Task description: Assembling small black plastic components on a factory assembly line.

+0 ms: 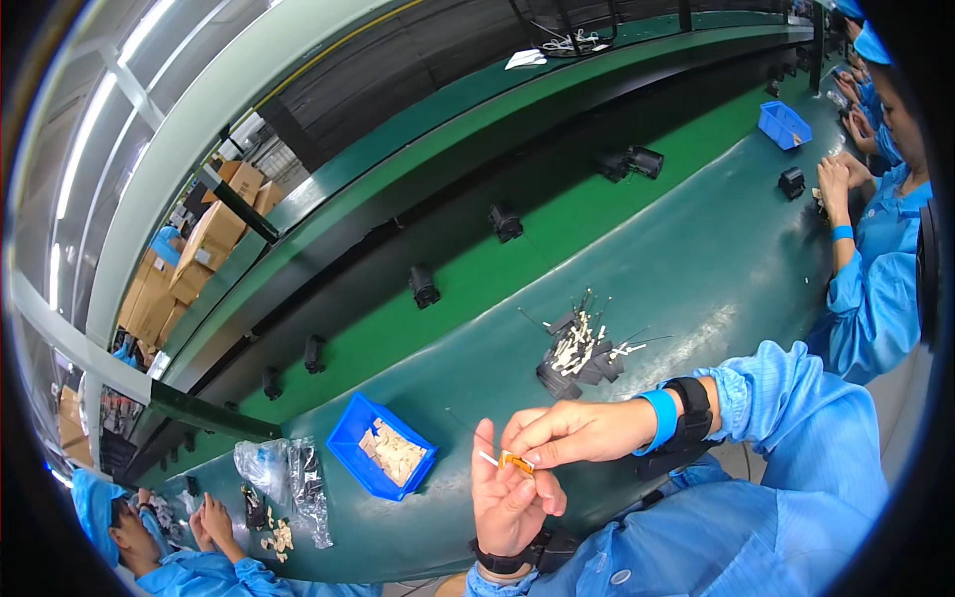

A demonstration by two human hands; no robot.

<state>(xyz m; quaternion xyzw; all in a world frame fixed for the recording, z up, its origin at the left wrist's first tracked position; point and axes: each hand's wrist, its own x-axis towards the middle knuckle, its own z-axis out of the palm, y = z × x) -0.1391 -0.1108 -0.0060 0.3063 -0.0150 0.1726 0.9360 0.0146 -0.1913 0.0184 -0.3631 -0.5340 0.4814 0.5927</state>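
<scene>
Close together above the table's near edge, both hands work on a small orange-and-white piece (516, 463) with a thin dark wire. My right hand (589, 430) pinches it between thumb and fingertips from the right. Beneath it, my left hand (509, 517) holds it against the fingers, with the index finger pointing up. The exact kind of piece is too small to make out. Left of my hands stands a blue bin (345, 450) containing flat beige pieces (393, 453). Beyond my right hand lies a pile of black parts with white strips and thin wires (577, 360).
A green conveyor belt (458, 323) runs beyond the table, carrying spaced black devices (424, 286). Clear plastic bags (288, 476) lie left of the bin. Co-workers in blue sit on the left (199, 577) and right (880, 269). Another blue bin (784, 124) stands far right.
</scene>
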